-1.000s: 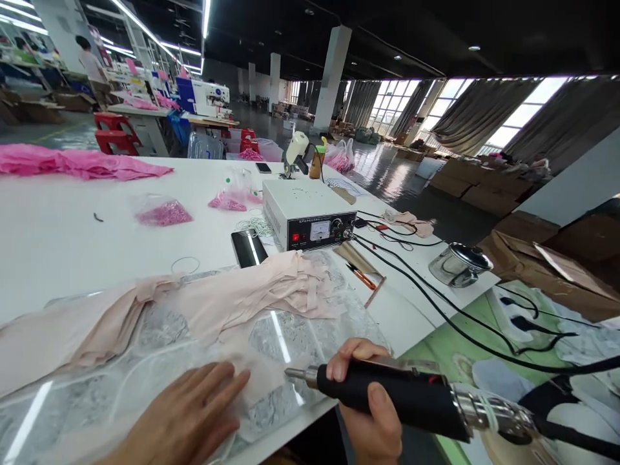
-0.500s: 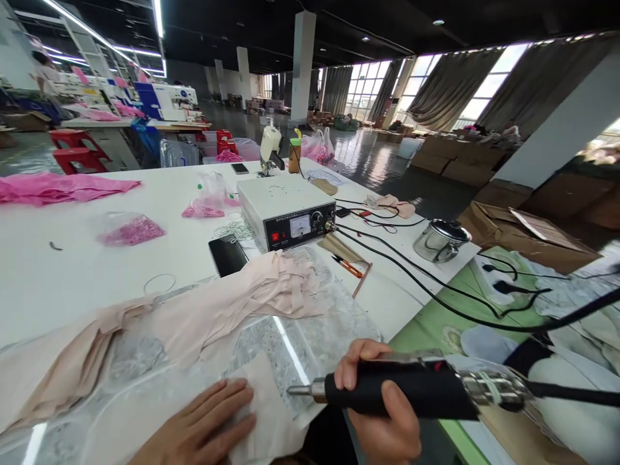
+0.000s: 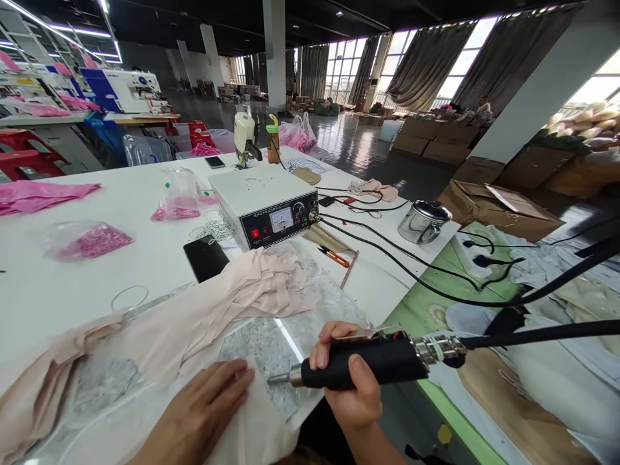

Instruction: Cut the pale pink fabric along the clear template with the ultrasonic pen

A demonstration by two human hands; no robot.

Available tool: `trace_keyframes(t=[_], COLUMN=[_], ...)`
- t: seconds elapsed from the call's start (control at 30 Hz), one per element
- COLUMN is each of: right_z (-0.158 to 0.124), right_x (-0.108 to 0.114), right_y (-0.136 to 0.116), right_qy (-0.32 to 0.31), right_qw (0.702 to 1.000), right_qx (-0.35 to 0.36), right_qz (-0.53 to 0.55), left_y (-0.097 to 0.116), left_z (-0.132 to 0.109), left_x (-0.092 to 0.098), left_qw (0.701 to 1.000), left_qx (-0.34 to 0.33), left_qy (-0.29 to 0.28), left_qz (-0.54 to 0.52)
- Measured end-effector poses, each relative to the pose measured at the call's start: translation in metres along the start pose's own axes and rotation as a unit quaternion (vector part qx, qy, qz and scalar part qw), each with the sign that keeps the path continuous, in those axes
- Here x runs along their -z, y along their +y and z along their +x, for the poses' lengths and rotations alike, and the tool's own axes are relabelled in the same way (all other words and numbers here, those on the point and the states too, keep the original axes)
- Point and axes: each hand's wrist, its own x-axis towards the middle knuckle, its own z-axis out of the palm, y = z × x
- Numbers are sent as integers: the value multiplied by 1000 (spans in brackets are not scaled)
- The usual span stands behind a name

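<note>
My left hand (image 3: pixel 201 403) lies palm down on a pale pink fabric piece (image 3: pixel 259 420), its fingers stretched out and pointing right. In my right hand (image 3: pixel 346 381) is a black handheld tool (image 3: pixel 387 360), fingers wrapped round its body. The tool's metal tip points left, close to the fabric's right edge; whether they touch I cannot tell. Under the fabric is a clear plastic sheet (image 3: pixel 261 345) over a grey patterned surface. A heap of pale pink fabric strips (image 3: pixel 261 284) lies beyond my hands, and more folded strips (image 3: pixel 48 381) lie at the left.
Behind the strips stands a white control box (image 3: pixel 264 200) with cables running right. A black phone (image 3: pixel 206 258), orange-handled snips (image 3: pixel 334 256) and a lidded glass pot (image 3: pixel 423 221) are on the white table. Bags of pink pieces (image 3: pixel 104 241) sit at the left; pale goods on green cloth lie right.
The view has shifted right. My right hand has brought the tool slightly left, nearer my left hand, and levelled it a little. My left hand still lies on the fabric.
</note>
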Motion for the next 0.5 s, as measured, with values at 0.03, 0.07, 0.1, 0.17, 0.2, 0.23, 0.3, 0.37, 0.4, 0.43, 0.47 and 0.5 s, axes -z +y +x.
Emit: trace_keyframes(t=[0.03,0.07,0.1,0.17,0.2,0.23,0.3,0.37,0.4,0.43,0.47,0.5], right_z=[0,1,1,2,3,3,4,5,5,5,4,4], right_x=[-1,-1,-2,-2,-3,-3,-4,-5,-5,-5,-4,-4], right_y=[1,2,3,5,7,8,8,8,7,6,6,5], right_qy=[1,3,5,9,9,7,4,3,2,1,0,0], right_qw=[1000,1000,1000,1000,1000,1000,1000,1000,1000,1000,1000,1000], right_qx=[-2,-3,-4,-3,-4,-6,-8,-8,-8,-9,-11,-12], right_qz=[2,2,2,3,4,7,14,20,21,21,21,21], left_y=[1,2,3,4,4,4,3,2,1,1,0,0], left_z=[0,0,-1,-2,-2,-3,-5,-8,-10,-12,-13,-14], left_x=[-1,-1,0,1,1,1,0,-2,-3,-4,-5,-5], left_qw=[1000,1000,999,999,999,999,999,999,999,999,999,999], left_qx=[9,16,20,16,14,13,15,14,13,13,12,12], left_qy=[5,10,17,27,29,28,23,20,20,21,21,22], left_qz=[-9,-17,-25,-36,-39,-41,-42,-39,-38,-37,-37,-37])
